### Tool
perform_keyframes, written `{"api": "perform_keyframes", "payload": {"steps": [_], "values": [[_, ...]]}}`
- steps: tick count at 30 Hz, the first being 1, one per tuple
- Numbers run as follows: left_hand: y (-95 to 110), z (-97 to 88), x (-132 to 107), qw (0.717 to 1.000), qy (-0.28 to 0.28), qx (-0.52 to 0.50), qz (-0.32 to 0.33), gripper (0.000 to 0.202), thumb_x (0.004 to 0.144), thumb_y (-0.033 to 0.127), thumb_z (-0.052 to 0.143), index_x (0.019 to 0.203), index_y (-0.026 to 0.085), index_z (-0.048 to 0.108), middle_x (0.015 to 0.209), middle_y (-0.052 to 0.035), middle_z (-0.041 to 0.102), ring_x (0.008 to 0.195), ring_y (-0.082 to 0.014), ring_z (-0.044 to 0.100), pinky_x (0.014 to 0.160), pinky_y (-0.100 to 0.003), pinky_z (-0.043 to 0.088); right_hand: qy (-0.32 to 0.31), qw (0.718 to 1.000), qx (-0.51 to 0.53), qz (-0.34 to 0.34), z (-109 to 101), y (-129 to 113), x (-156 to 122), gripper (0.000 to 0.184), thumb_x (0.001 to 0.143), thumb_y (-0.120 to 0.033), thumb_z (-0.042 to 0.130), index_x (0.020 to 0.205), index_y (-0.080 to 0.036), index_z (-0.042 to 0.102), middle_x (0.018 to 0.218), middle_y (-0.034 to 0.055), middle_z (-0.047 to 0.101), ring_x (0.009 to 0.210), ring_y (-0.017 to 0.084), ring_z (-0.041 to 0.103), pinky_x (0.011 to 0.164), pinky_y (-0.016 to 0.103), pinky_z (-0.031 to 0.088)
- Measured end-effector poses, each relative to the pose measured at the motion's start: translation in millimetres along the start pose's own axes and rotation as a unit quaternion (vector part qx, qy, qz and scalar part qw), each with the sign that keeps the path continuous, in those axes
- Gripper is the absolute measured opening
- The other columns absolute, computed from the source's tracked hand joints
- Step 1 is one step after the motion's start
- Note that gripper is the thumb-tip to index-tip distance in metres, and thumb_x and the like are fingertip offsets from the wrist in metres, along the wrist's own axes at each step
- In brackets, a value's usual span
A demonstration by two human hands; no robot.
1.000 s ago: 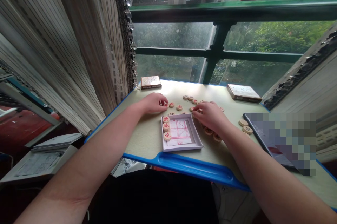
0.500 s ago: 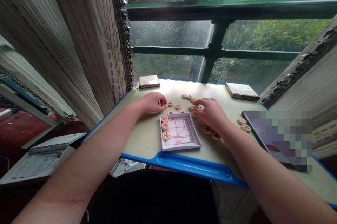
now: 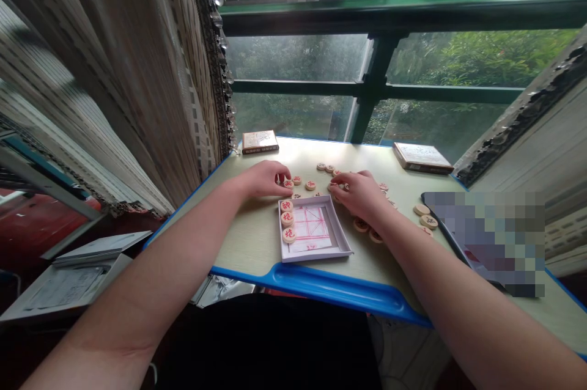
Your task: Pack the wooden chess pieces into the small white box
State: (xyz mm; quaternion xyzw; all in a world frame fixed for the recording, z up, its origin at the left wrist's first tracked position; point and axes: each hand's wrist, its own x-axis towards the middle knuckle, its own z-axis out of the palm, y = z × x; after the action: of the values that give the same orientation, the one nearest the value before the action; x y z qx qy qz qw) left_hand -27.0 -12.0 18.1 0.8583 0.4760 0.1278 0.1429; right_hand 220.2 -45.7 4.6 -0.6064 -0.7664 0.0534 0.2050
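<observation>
Round wooden Chinese chess pieces with carved characters lie spread over the pale table (image 3: 247, 225). My left hand (image 3: 266, 178) rests left of the box, thumb and fingers curled around a red-marked chess piece (image 3: 288, 184). Farther right, my right hand (image 3: 360, 192) reaches over a cluster of pieces. Its fingertips close on a chess piece (image 3: 331, 187) that is mostly covered. Between my arms stands a shallow open white box (image 3: 342, 228); three red-marked pieces (image 3: 287, 219) form a column along its left wall, over a paper sheet with red lines (image 3: 312, 228).
Two flat boxes, a left one (image 3: 260, 141) and a right one (image 3: 422, 158), sit at the table's far corners. A dark-edged tablet (image 3: 452, 237), partly pixelated, lies on the right, beside loose pieces (image 3: 428, 222). A blue tray groove (image 3: 339, 292) edges the front.
My right hand has shifted slightly left, its fingertips now on a piece farther left. More pieces show right of that hand. My left hand stays almost still.
</observation>
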Motion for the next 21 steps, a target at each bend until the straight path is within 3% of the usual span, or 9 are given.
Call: {"api": "perform_keyframes", "payload": {"steps": [3, 8, 10, 12, 14, 15, 21], "values": [[1.1, -0.6, -0.6, 1.000, -0.003, 0.004, 0.004, 0.044, 0.064, 0.050, 0.064, 0.094, 0.018, 0.067, 0.087, -0.0039, 0.067, 0.075, -0.0164, 0.059, 0.068, -0.025, 0.042, 0.026, 0.999, 0.025, 0.006, 3.0, 1.0, 0.1, 0.034, 0.077, -0.039, 0.058, 0.105, -0.023, 0.068, 0.086, 0.0075, 0.069, 0.099, 0.029, 0.047, 0.078, 0.037, 0.042], [-2.3, 0.7, -0.5, 1.000, 0.006, 0.003, 0.002, 0.045, 0.067, 0.053, 0.061, 0.095, 0.018, 0.067, 0.087, -0.0045, 0.068, 0.073, -0.0162, 0.058, 0.065, -0.025, 0.042, 0.109, 0.988, 0.111, 0.003, -8.7, 2.3, -0.2, 0.023, 0.073, -0.032, 0.060, 0.090, -0.020, 0.070, 0.085, 0.0067, 0.070, 0.094, 0.027, 0.051, 0.079, 0.040, 0.042], [-4.2, 1.6, 0.0, 1.000, 0.011, 0.003, -0.008, 0.045, 0.070, 0.054, 0.058, 0.096, 0.019, 0.067, 0.087, -0.0045, 0.068, 0.073, -0.0162, 0.058, 0.064, -0.026, 0.041, 0.169, 0.959, 0.224, 0.039, -18.9, 5.3, 1.6, 0.025, 0.073, -0.036, 0.060, 0.088, -0.019, 0.068, 0.087, 0.0067, 0.069, 0.086, 0.023, 0.056, 0.075, 0.038, 0.045], [-5.3, 2.2, 1.0, 1.000, 0.015, 0.005, -0.019, 0.044, 0.072, 0.054, 0.056, 0.096, 0.019, 0.067, 0.087, -0.0043, 0.068, 0.073, -0.0167, 0.059, 0.063, -0.026, 0.041, 0.226, 0.903, 0.349, 0.106, -29.2, 10.7, 4.4, 0.030, 0.072, -0.040, 0.060, 0.091, -0.017, 0.066, 0.087, 0.0067, 0.068, 0.078, 0.019, 0.058, 0.068, 0.034, 0.046], [-5.6, 2.4, 2.3, 1.000, 0.018, 0.010, -0.018, 0.040, 0.076, 0.051, 0.050, 0.092, 0.019, 0.068, 0.087, -0.0044, 0.068, 0.075, -0.0174, 0.059, 0.064, -0.027, 0.041, 0.257, 0.855, 0.421, 0.160, -38.3, 17.8, 6.7, 0.033, 0.071, -0.039, 0.061, 0.093, -0.015, 0.064, 0.085, 0.0061, 0.067, 0.074, 0.017, 0.058, 0.064, 0.031, 0.046], [-5.5, 2.4, 3.0, 1.000, 0.019, 0.014, -0.012, 0.039, 0.079, 0.049, 0.046, 0.090, 0.019, 0.068, 0.087, -0.0047, 0.068, 0.075, -0.0178, 0.058, 0.065, -0.027, 0.040, 0.263, 0.847, 0.430, 0.170, -42.2, 21.3, 7.3, 0.033, 0.070, -0.038, 0.062, 0.092, -0.015, 0.064, 0.084, 0.0058, 0.066, 0.074, 0.017, 0.059, 0.063, 0.031, 0.047], [-6.0, 1.9, 5.2, 0.999, 0.026, 0.033, 0.004, 0.045, 0.086, 0.045, 0.031, 0.083, 0.018, 0.067, 0.083, -0.0059, 0.067, 0.076, -0.0186, 0.057, 0.068, -0.028, 0.039, 0.285, 0.899, 0.316, 0.102, -56.1, 32.0, 1.5, 0.029, 0.069, -0.039, 0.064, 0.085, -0.015, 0.065, 0.084, 0.0075, 0.067, 0.076, 0.019, 0.061, 0.065, 0.033, 0.048]]}}
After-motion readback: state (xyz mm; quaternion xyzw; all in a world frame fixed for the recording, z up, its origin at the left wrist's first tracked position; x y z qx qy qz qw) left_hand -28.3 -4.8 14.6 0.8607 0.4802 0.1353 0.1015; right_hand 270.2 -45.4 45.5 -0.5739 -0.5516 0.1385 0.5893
